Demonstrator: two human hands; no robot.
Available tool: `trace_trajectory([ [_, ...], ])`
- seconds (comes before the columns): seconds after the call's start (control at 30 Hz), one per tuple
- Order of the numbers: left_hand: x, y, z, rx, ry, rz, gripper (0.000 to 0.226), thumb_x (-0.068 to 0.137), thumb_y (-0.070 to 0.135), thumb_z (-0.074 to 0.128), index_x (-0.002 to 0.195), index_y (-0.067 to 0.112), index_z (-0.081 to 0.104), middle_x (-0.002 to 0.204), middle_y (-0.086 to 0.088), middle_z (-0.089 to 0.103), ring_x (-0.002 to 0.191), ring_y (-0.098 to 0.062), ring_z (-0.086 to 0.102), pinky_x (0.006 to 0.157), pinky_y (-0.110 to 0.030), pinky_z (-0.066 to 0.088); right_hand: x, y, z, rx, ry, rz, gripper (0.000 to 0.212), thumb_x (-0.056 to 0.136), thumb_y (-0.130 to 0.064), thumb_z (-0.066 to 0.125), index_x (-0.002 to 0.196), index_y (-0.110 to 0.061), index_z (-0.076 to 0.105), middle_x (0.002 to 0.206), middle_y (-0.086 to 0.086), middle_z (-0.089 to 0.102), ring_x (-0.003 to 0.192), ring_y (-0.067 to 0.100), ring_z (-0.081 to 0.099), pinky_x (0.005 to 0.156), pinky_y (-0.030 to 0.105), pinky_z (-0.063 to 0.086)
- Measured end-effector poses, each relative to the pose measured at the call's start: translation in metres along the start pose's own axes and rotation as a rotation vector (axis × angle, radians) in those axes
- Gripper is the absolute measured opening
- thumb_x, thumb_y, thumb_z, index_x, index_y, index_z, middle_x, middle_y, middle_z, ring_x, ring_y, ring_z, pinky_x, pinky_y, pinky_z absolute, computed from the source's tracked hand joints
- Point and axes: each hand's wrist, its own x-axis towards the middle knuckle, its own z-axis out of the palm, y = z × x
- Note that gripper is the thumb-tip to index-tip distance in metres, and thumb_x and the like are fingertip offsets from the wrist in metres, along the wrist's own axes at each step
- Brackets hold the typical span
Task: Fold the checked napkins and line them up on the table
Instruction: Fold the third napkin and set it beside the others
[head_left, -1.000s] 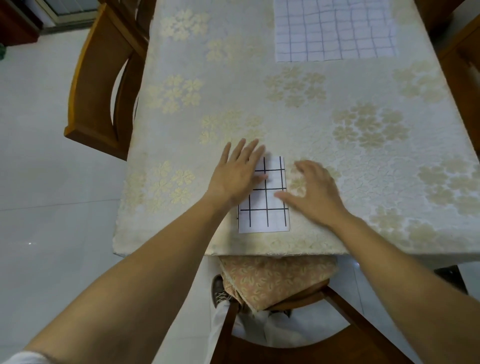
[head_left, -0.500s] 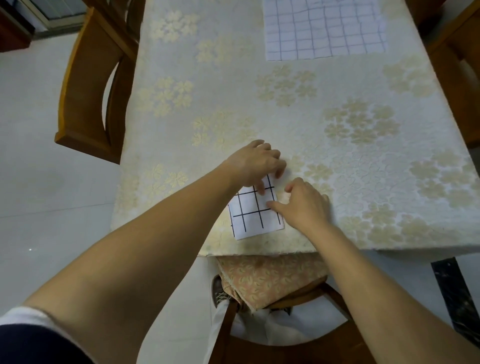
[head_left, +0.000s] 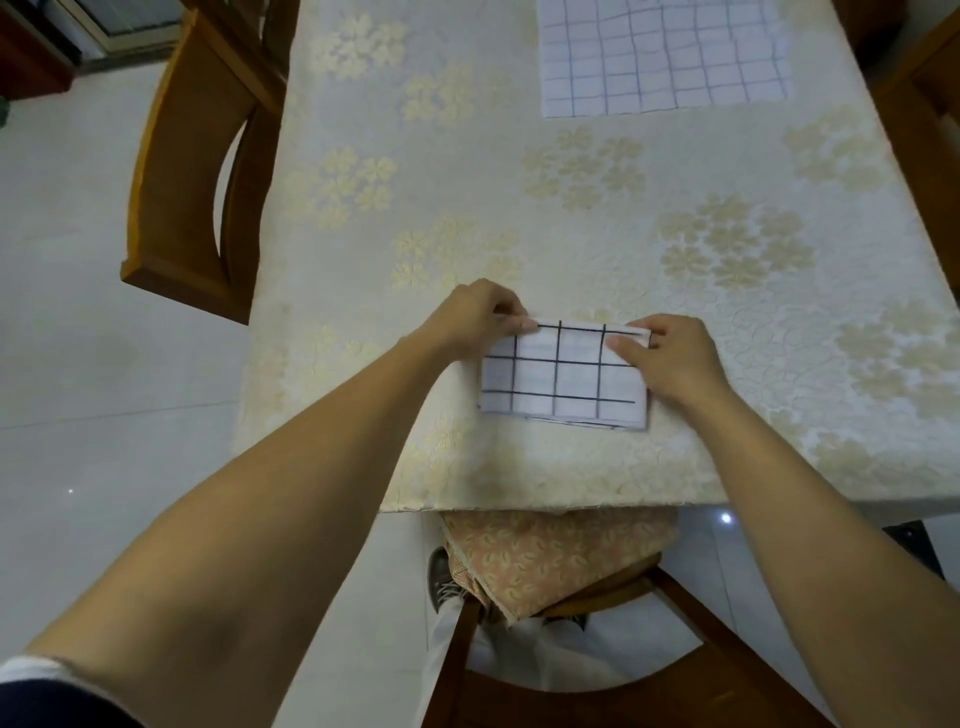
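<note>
A folded white napkin with black checks (head_left: 563, 376) lies lengthwise across the near part of the table (head_left: 467, 208), which is covered in a cream floral cloth. My left hand (head_left: 475, 317) pinches its far left corner. My right hand (head_left: 667, 356) pinches its far right corner, with the thumb on top. A second checked napkin (head_left: 665, 57), unfolded and with thinner blue-grey lines, is spread flat at the far end of the table.
A wooden chair (head_left: 192, 171) stands at the table's left side. Another chair (head_left: 924, 78) is at the far right. Below the near table edge is a chair with a patterned cushion (head_left: 556, 551). The floor is pale tile.
The folded napkin has been turned from upright to lying sideways. Both hands went from resting flat on or beside it to pinching its far corners.
</note>
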Motion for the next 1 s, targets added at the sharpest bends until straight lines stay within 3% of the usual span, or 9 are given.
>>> trace_trajectory([
  [0.07,-0.003,-0.011,0.022,0.131,0.144,-0.052,0.029,0.098,0.042,0.066,0.117,0.021,0.071,0.12,-0.001,0.069,0.114,-0.023,0.061,0.094,-0.032,0.045,0.004,0.007,0.008,-0.246,0.194,-0.063,0.05,0.09,-0.033,0.074,0.134,-0.016,0.058,0.128,0.007,0.061,0.116,0.025,0.057,0.098,0.039,0.047],
  [0.13,-0.009,-0.013,0.045,0.326,0.416,-0.047,0.035,0.103,0.037,0.059,0.134,0.02,0.061,0.136,-0.007,0.059,0.127,-0.031,0.051,0.108,-0.042,0.036,-0.003,0.005,0.02,-0.48,0.388,-0.288,0.057,0.097,-0.033,0.065,0.147,-0.014,0.045,0.146,0.01,0.049,0.137,0.032,0.042,0.114,0.045,0.033],
  [0.2,-0.016,-0.002,0.066,0.322,0.585,0.083,0.039,0.106,0.024,0.051,0.142,0.012,0.055,0.145,-0.011,0.054,0.136,-0.033,0.046,0.119,-0.047,0.029,-0.009,0.001,0.039,-0.532,0.358,-0.535,0.054,0.103,-0.025,0.053,0.152,-0.008,0.038,0.155,0.013,0.042,0.146,0.032,0.033,0.122,0.047,0.024],
  [0.33,-0.031,-0.001,0.114,0.358,0.318,0.168,0.056,0.11,0.029,0.031,0.163,0.015,0.023,0.17,-0.002,0.024,0.158,-0.023,0.015,0.129,-0.047,0.009,-0.013,0.02,0.077,-0.845,0.07,-0.583,0.059,0.108,-0.029,0.029,0.161,-0.01,0.011,0.169,0.007,0.011,0.156,0.026,0.004,0.126,0.048,0.007],
  [0.43,-0.036,-0.022,0.113,0.478,0.288,0.111,0.058,0.11,0.044,0.011,0.165,0.03,0.002,0.172,0.012,0.0,0.159,-0.016,-0.005,0.129,-0.046,-0.004,-0.008,0.037,0.067,-1.001,0.023,-0.495,0.067,0.105,-0.052,0.004,0.161,-0.017,-0.006,0.169,0.0,-0.008,0.156,0.024,-0.009,0.125,0.052,0.001],
  [0.6,-0.054,-0.049,0.085,0.544,0.209,0.016,0.06,0.107,0.056,0.001,0.161,0.035,-0.019,0.167,0.017,-0.024,0.156,-0.017,-0.023,0.126,-0.051,-0.012,0.0,0.057,0.012,-1.022,0.013,-0.328,0.074,0.097,-0.063,-0.009,0.157,-0.021,-0.021,0.166,-0.004,-0.025,0.152,0.023,-0.023,0.124,0.053,-0.008],
  [0.7,-0.049,-0.04,0.075,0.5,0.262,-0.014,0.063,0.107,0.054,-0.001,0.162,0.029,-0.015,0.167,0.011,-0.025,0.156,-0.022,-0.022,0.126,-0.048,-0.014,0.0,0.036,0.01,-0.994,0.042,-0.284,0.073,0.101,-0.058,-0.001,0.159,-0.016,-0.014,0.166,0.002,-0.021,0.153,0.027,-0.022,0.124,0.049,-0.012],
  [0.8,-0.032,-0.012,0.086,0.431,0.331,0.063,0.06,0.11,0.044,0.008,0.165,0.023,0.0,0.171,0.008,-0.011,0.158,-0.021,-0.012,0.128,-0.043,-0.009,0.002,0.003,0.044,-0.881,0.086,-0.497,0.063,0.107,-0.042,0.015,0.161,-0.015,-0.001,0.169,0.002,-0.007,0.155,0.025,-0.011,0.126,0.046,-0.005],
  [1.0,-0.033,-0.025,0.099,0.452,0.259,0.015,0.061,0.108,0.05,0.004,0.164,0.031,-0.009,0.17,0.014,-0.014,0.157,-0.016,-0.019,0.127,-0.048,-0.011,0.007,0.026,0.058,-1.027,-0.053,-0.479,0.065,0.104,-0.054,-0.003,0.16,-0.023,-0.011,0.167,-0.004,-0.016,0.155,0.024,-0.014,0.125,0.053,-0.002],
])
